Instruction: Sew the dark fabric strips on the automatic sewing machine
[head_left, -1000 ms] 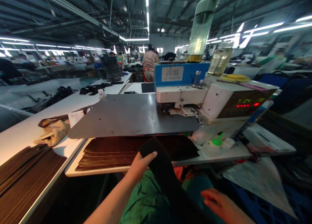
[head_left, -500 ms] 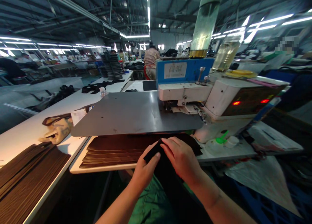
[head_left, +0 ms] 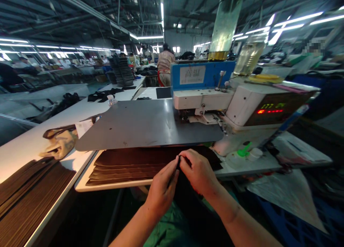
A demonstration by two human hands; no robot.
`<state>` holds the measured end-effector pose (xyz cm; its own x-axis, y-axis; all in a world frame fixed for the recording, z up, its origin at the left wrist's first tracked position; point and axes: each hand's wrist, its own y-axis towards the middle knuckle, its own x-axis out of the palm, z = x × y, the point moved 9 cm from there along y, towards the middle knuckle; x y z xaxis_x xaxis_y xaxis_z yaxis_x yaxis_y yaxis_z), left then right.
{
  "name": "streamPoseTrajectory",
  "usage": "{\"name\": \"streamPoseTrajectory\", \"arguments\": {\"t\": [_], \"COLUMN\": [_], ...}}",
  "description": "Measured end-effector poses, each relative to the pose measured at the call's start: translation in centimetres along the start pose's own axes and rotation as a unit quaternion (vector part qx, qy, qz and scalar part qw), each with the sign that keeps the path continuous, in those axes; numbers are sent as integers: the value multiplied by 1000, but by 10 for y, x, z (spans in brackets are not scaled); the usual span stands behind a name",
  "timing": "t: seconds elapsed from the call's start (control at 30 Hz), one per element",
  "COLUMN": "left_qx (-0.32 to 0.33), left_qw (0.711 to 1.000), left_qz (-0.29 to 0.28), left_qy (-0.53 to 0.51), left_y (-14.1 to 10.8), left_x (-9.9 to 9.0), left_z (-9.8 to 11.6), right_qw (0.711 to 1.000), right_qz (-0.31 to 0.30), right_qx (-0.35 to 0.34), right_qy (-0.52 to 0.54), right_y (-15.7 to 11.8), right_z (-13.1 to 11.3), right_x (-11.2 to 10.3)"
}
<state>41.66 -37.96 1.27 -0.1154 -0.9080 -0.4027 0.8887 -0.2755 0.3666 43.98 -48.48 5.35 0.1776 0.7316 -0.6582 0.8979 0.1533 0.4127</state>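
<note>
Both hands meet in front of the sewing machine's metal plate [head_left: 139, 123], at the near edge of the table. My left hand [head_left: 163, 184] is closed on a black cloth piece [head_left: 184, 189], its fingers pressed together around the folded edge. My right hand [head_left: 199, 172] pinches the top of the same cloth from the other side. The cloth hangs down below my hands over my lap. Just behind my hands lies a stack of dark brown cloth pieces [head_left: 120, 166] under the plate's front edge.
A blue and white sewing machine [head_left: 201, 98] stands beyond the plate, with a lit display at right. Brown strips [head_left: 32, 197] and a beige cloth [head_left: 61, 143] lie on the left table. A green item [head_left: 244, 150] sits by the machine base. Another person [head_left: 165, 66] stands farther back.
My left hand has turned and closed over the cloth's folded edge, hiding most of it. The machine's display now shows green digits above a red row. The view has shifted slightly.
</note>
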Motion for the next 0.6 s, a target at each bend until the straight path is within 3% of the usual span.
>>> {"name": "streamPoseTrajectory", "arguments": {"t": [0.13,0.27,0.33,0.4,0.47,0.53,0.6], "left_qx": [-3,-97,-177,-256,-315,-342,-339], "left_qw": [999,986,957,909,858,824,813], "left_qz": [-37,-6,46,96,127,137,138], "left_qy": [-25,-138,-225,-314,-385,-430,-452], "left_y": [3,1,-5,-15,-22,-25,-24], "left_x": [1,-4,-8,-6,-2,2,-1], "left_z": [3,-14,-32,-50,-61,-65,-66], "right_qw": [997,992,988,976,972,985,975], "right_qz": [-9,-28,47,160,189,89,-94], "right_qx": [45,24,10,12,9,13,56], "right_qy": [61,122,146,145,136,148,194], "right_y": [1,2,2,0,-3,-4,-22], "right_z": [16,14,10,8,7,13,32], "right_x": [3,-6,-37,-76,-92,-69,-15]}}
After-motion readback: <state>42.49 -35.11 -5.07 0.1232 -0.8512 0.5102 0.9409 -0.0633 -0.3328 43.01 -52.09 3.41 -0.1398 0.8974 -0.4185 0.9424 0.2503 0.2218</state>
